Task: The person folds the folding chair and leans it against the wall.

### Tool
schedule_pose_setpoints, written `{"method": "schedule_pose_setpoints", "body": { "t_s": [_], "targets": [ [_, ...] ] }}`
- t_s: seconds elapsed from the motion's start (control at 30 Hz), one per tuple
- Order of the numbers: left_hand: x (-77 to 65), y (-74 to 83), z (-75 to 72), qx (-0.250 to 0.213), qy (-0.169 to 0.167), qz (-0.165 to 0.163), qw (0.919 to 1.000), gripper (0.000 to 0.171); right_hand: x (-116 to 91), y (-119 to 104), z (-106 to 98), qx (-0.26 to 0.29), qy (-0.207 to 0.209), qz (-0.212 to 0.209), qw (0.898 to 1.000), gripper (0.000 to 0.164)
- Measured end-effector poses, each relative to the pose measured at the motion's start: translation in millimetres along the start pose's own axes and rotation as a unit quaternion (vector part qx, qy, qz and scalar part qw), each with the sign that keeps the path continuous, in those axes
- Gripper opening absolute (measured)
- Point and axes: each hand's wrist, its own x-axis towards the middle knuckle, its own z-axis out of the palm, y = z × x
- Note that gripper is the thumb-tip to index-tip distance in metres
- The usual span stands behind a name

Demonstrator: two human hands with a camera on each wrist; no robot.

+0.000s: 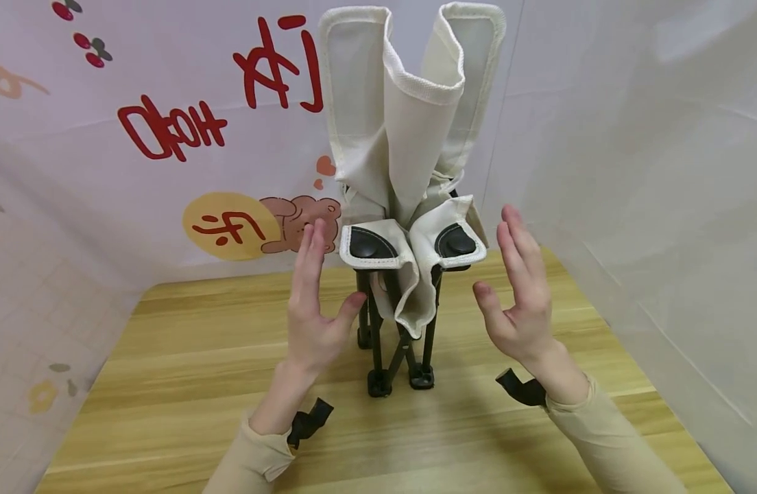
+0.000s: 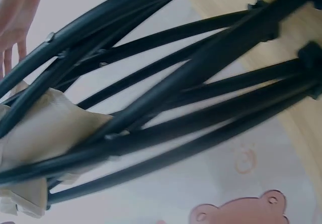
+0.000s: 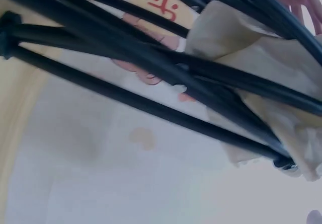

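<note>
A small folding camp chair (image 1: 418, 137) with off-white fabric stands upright, half folded, in the middle of the table. Its black tube legs (image 1: 377, 343) are drawn close together and cross one another, their feet on the wood. Black corner patches (image 1: 366, 243) mark the front of the seat. My left hand (image 1: 317, 312) is held up beside the chair's left, fingers straight, thumb toward the front corner. On the other side my right hand (image 1: 522, 302) is raised likewise, palm inward, apart from the fabric. Crossing black tubes (image 2: 166, 90) fill the left wrist view; both hands hold nothing.
The chair stands on a wood-grain table (image 1: 212, 357). Behind it hangs a white backdrop (image 1: 169, 68) with red characters and a cartoon bear (image 1: 301, 223). A pale sheet (image 1: 638, 171) closes off the right side. Black straps with stubs (image 1: 310, 420) sit at both wrists.
</note>
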Motion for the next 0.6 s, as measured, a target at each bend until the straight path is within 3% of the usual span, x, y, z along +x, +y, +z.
{"method": "schedule_pose_setpoints", "body": {
  "t_s": [0.6],
  "targets": [
    [-48.6, -21.9, -35.7, 0.066, -0.081, -0.021, 0.9942, 0.056, -49.8, 13.7, -35.7, -0.060, -0.099, 0.031, 0.993, 0.053]
  ]
}}
